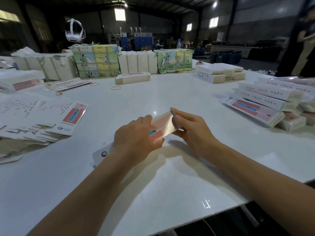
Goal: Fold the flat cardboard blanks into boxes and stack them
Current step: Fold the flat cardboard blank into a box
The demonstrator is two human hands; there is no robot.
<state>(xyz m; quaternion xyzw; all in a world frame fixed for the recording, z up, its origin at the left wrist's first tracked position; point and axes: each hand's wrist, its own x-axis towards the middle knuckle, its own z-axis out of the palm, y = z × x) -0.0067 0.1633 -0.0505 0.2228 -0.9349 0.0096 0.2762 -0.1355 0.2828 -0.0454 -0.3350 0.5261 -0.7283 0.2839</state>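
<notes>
Bare forearms reach in from the near edge over the glossy white table. Between the hands a glossy cardboard blank, printed pink and red with a blue shape, is held just above the table's middle, partly folded. The left hand lies palm down over its near end, fingers curled round the edge. The right hand pinches the far end, thumb on top of a raised flap. A loose fanned heap of flat blanks lies to the left. Finished long white boxes are stacked at the right. Paper-wrapped bundles stand along the far side, with rubber bands near them.
</notes>
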